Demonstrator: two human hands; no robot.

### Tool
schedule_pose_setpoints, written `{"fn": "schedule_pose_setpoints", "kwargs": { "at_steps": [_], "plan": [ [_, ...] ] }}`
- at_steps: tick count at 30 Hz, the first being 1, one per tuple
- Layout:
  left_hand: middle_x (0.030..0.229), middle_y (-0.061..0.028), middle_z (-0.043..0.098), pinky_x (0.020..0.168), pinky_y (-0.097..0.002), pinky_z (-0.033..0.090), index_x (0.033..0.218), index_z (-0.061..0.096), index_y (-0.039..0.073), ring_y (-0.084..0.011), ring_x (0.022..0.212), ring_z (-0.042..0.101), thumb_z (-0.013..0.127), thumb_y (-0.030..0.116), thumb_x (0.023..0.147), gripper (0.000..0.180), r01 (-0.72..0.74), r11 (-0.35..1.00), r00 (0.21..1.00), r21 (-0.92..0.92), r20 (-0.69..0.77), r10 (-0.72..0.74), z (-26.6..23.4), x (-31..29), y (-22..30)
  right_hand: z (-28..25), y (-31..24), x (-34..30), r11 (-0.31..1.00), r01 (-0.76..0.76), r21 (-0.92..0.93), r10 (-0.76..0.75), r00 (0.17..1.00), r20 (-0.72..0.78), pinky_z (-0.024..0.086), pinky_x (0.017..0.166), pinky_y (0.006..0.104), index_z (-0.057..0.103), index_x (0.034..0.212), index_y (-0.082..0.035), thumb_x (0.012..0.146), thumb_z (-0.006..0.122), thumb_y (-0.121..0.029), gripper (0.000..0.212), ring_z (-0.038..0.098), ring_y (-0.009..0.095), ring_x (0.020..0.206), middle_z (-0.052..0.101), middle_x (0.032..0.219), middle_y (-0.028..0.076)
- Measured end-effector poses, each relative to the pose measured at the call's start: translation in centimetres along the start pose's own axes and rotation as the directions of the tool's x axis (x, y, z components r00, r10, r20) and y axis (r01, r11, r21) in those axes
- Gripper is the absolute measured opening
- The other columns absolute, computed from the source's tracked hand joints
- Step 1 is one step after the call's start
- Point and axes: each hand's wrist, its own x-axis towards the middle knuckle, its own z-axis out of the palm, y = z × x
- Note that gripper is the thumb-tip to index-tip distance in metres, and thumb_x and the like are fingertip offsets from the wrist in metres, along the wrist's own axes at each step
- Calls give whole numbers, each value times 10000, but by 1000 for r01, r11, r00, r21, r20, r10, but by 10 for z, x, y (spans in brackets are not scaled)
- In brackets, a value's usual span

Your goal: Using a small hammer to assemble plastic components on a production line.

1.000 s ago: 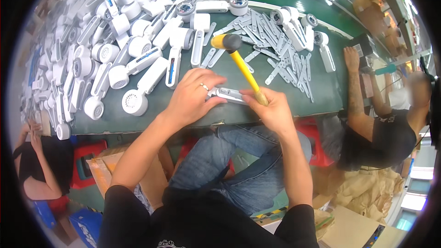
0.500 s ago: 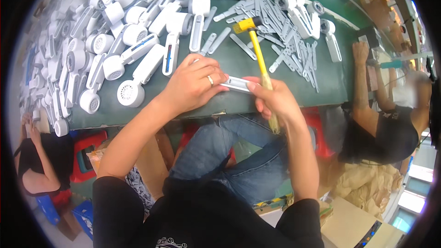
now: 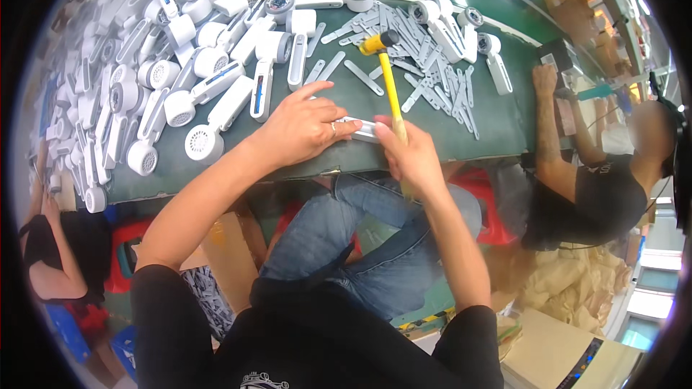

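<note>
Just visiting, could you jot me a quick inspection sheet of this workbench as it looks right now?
Surface: green table, crowded.
Job's things: small white part pinned at the near edge; yellow mallet raised over it.
Clutter: heap of white handheld fans at left; flat grey strips behind.
Hands: left hand presses the part; right hand grips the mallet handle.
Cables: nothing seen.
Surroundings: a co-worker seated right, red stool below.

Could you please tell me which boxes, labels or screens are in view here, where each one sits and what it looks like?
Cardboard box: on the floor under the table's near edge, brown, open-topped.
Pale carton: lower right on the floor, beige, flat top, a small dark printed panel at its corner.
Brown cartons: stacked beyond the green table's far right end.
Blue label strips: narrow, along the white handles piled at left.
No screens are discernible.
</note>
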Motion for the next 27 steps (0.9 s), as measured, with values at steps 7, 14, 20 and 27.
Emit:
{"fn": "schedule_pose_setpoints", "kwargs": {
  "at_steps": [7, 14, 20, 27],
  "plan": [
    [955, -8, 761, 1154, -503, 497, 1129, 824, 180, -213, 896, 724, 813, 185, 889, 240, 25, 998, 999, -58, -47, -28, -2, -4, -2, 2, -2, -130, 973, 67, -220, -105, 981, -166, 432, 576, 276, 354, 1678, -72, 1160, 409, -212, 539, 477, 75, 581, 503, 667, -6],
    [954, 0, 763, 1169, -506, 484, 1123, 831, 189, -201, 876, 720, 818, 188, 891, 232, 39, 997, 998, -60, -55, -42, 1, -1, 0, 11, 27, -146, 963, 18, -267, -70, 981, -183, 493, 619, 309, 385, 1668, -103, 1153, 452, -224, 533, 583, 113, 626, 580, 697, 57],
    [926, 4, 761, 1177, -502, 476, 1104, 836, 184, -196, 861, 720, 825, 184, 883, 221, 53, 997, 997, -54, -51, -56, 1, -3, -2, 17, 22, -134, 913, 12, -408, -79, 986, -148, 526, 664, 323, 385, 1671, -119, 1148, 442, -215, 535, 612, 127, 655, 594, 713, 76],
    [972, -15, 771, 1205, -515, 461, 1120, 840, 179, -198, 897, 727, 852, 146, 846, 276, 81, 993, 996, -84, -30, -84, -2, -3, 1, 15, 17, -137, 856, -7, -517, -107, 976, -192, 535, 668, 367, 372, 1660, -59, 1134, 470, -162, 545, 672, 212, 659, 647, 745, 152]
  ]
}}
